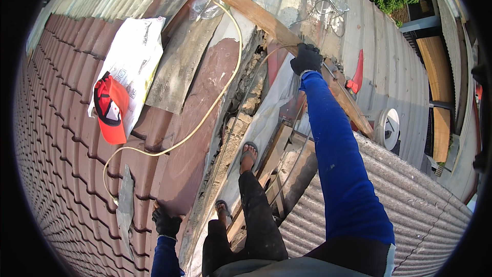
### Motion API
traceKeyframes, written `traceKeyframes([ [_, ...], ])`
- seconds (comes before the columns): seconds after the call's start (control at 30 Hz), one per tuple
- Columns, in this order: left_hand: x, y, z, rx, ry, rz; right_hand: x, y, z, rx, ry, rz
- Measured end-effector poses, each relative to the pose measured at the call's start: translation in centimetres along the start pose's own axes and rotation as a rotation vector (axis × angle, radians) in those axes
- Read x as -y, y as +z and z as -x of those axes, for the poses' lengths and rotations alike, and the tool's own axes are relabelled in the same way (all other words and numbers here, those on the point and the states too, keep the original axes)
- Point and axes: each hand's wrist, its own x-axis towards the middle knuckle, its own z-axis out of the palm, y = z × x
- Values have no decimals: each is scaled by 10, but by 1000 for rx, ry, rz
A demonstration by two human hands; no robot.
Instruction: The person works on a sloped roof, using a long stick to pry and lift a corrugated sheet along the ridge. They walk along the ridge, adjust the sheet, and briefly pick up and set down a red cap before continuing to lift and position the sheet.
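My right hand (306, 59), in a black glove below a blue sleeve, is closed at the middle of a long wooden plank (256, 16). The plank slants from the upper middle down to the right, passing under the hand. Thin dark rods or wires show beside the fingers, too small to tell apart. My left hand (166, 222), in a black glove with bare fingertips, rests fingers apart on the brown roof tiles (171, 179). Near it lie a grey flat strip (125, 205) and a pale yellow hose or cable (207, 115).
A red cap (114, 118) lies on a white sack (134, 51) at left. My sandalled feet stand along a broken roof seam with exposed timber (274, 156). Corrugated sheets (389, 190) lie to the right, with a white bucket (388, 128) and a red pointed object (356, 74).
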Motion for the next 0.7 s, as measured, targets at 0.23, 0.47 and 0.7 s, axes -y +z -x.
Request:
traceKeyframes([
  [0.23, -1, -4, 3, 34, -16, -13, -19, 16, -12, -40, -55, -126],
  [0.47, -1, -4, 3, 27, -29, -29, -32, 24, -14, 27, -64, -185],
  [0.7, -2, 1, 1, -9, -14, 46, -27, 13, 45, -344, -94, -98],
])
